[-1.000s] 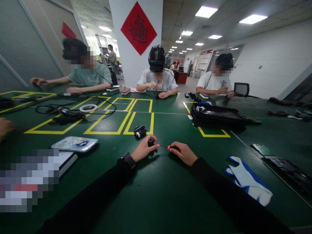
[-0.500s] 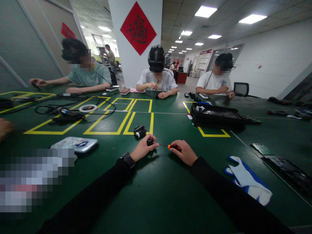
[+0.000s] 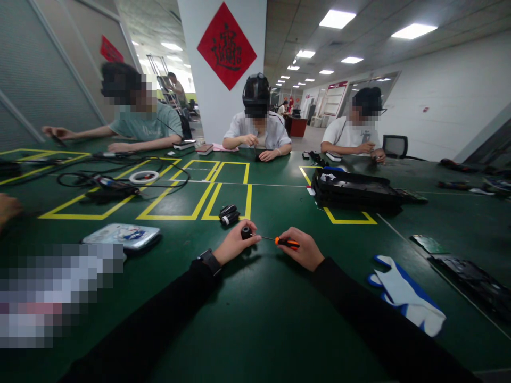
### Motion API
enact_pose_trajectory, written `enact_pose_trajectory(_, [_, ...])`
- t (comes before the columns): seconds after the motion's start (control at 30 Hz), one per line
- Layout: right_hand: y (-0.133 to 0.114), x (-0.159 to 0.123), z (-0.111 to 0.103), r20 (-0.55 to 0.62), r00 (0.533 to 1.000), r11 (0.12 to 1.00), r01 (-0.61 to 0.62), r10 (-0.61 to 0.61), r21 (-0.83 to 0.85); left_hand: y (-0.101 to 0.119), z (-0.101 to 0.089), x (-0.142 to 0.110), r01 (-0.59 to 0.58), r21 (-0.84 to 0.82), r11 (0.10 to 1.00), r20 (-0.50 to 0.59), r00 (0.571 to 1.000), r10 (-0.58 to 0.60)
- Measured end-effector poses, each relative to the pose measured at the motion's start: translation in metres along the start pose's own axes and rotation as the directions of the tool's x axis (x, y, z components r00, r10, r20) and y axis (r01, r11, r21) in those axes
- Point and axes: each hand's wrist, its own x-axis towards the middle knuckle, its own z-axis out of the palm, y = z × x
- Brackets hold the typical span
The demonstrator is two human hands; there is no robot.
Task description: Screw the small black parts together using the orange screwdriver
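Observation:
My left hand [image 3: 235, 244] is closed round a small black round part [image 3: 246, 232], holding it a little above the green table [image 3: 255, 319]. In my right hand [image 3: 305, 249] is a screwdriver [image 3: 287, 243] with an orange and black handle. Its thin shaft points left, and the tip reaches my left fingertips at the black part; whether it sits in a screw is too small to tell. Just beyond my left hand lies a small bundle of black parts [image 3: 229, 214] with a white label.
A phone [image 3: 122, 235] lies to the left, white-and-blue gloves [image 3: 409, 298] to the right. Stacked black trays [image 3: 355, 189], a circuit board [image 3: 433, 244], cables [image 3: 107, 186] and a white tape roll [image 3: 144, 177] are on the table. Three people sit opposite; another hand [image 3: 8, 207] shows at left.
The screwdriver handle has turned in my right fingers, showing more orange, and my fingers have shifted slightly on it. My left hand and the black part have hardly moved.

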Motion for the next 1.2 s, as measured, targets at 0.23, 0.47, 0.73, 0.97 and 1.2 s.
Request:
enact_pose_trajectory(0.23, [0.0004, -0.0006, -0.0027, 0.003, 1.000, 1.000, -0.009, 0.009, -0.026, -0.0012, -0.0001, 0.0013, 0.009, -0.021, 1.000, -0.026, 1.000, -0.009])
enact_pose_trajectory(0.47, [-0.0027, 0.0013, -0.0018, 0.060, 0.997, 0.996, -0.033, 0.038, -0.086, 0.0030, 0.0005, -0.0003, 0.003, -0.010, 1.000, -0.022, 1.000, -0.003])
enact_pose_trajectory(0.73, [-0.0044, 0.0026, -0.0031, 0.164, 0.986, 0.986, -0.006, 0.033, -0.164, 0.0020, 0.0009, 0.0002, 0.003, -0.022, 1.000, -0.046, 0.999, -0.004])
enact_pose_trajectory(0.97, [-0.0016, 0.0040, -0.0007, 0.102, 0.995, 0.982, 0.018, 0.001, -0.186, 0.0037, 0.0015, -0.0006, 0.026, -0.009, 1.000, -0.038, 0.999, -0.026])
enact_pose_trajectory(1.2, [0.0002, 0.0047, 0.0001, 0.112, 0.993, 0.980, 0.000, 0.023, -0.197, 0.0044, 0.0013, -0.0006, 0.006, -0.020, 1.000, -0.033, 0.999, -0.007])
